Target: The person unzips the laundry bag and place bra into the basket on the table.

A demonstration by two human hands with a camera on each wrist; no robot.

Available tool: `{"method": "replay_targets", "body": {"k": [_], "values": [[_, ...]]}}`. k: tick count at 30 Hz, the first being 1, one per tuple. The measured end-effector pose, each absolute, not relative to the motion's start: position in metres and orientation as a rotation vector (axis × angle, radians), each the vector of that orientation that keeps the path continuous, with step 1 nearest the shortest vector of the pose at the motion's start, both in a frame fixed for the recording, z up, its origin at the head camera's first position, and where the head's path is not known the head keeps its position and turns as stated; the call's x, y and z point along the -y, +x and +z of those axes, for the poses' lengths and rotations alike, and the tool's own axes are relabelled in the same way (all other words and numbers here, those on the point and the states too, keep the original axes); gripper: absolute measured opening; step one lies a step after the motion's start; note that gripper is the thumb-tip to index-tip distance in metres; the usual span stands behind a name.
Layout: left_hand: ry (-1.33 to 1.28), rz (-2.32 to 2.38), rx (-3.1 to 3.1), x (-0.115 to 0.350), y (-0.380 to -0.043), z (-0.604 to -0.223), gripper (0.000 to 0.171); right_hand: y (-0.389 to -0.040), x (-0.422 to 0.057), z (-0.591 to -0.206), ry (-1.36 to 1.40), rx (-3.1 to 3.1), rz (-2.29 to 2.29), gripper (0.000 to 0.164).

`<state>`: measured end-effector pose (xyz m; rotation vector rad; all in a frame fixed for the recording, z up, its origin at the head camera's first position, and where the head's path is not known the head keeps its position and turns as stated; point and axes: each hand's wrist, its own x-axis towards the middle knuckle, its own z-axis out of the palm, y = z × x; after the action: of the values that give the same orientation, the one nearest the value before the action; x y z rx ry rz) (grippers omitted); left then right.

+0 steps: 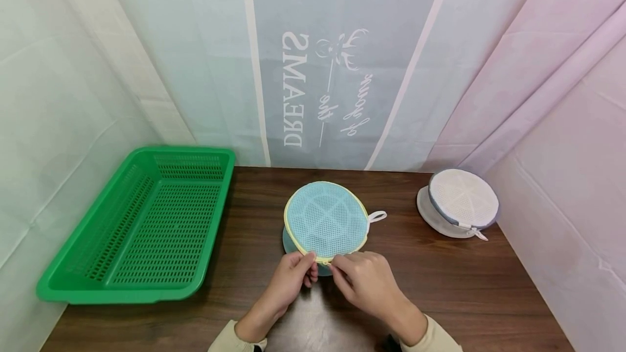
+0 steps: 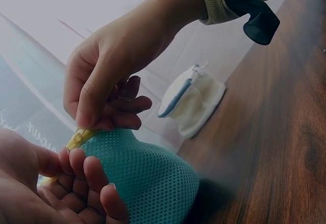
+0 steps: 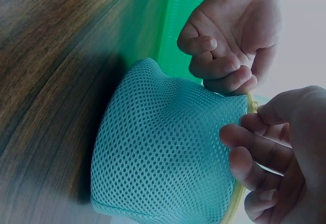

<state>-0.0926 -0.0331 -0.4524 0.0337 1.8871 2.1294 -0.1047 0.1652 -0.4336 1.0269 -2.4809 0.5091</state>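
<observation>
A blue mesh laundry bag (image 1: 326, 219) with yellow zipper trim and a white loop stands on the wooden table, its round lid facing up. At the bag's near edge, my left hand (image 1: 289, 280) pinches the yellow rim between thumb and fingers. Just to its right, my right hand (image 1: 368, 282) pinches the rim at the zipper (image 3: 253, 104), thumb on top and fingers below. In the right wrist view the mesh side (image 3: 163, 147) bulges outward. The fingertips partly hide the zipper pull.
On the left stands a green plastic basket (image 1: 226, 200) with slotted walls. A white mesh laundry bag (image 1: 464, 197) with blue-grey trim sits at the back right. Cloth curtains (image 1: 210, 69) enclose the table (image 1: 455, 281) at the back and both sides.
</observation>
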Motion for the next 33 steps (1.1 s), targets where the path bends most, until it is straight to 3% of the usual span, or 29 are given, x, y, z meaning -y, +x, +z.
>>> {"method": "replay_targets", "body": {"k": [33], "values": [[0.031, 2.113, -1.921, 0.035, -0.093, -0.455, 0.038, -0.106, -0.184, -0.435, 0.917, 2.499, 0.516, 0.022]]}}
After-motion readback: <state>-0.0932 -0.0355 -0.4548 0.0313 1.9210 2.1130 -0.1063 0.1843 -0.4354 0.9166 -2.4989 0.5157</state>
